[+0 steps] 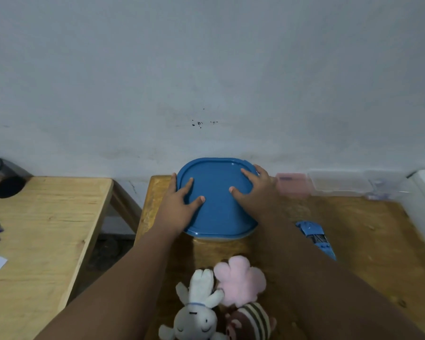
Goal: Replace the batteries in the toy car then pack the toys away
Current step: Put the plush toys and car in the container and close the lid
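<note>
On blue lid point(219, 207) | both hands' fingers point(190, 184) spread flat | container beneath hidden

blue lid point(219, 207): flat on container, by wall | blue toy car point(315, 238): right | plush toys point(221, 298): near edge

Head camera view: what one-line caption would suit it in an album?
Both hands, left hand and right hand, rest flat on a blue lid, plush toys waiting nearby.

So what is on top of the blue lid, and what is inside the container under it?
Both hands lie flat on the blue lid: the left hand at its left edge, the right hand at its right. The inside cannot be seen; the lid covers it.
</note>
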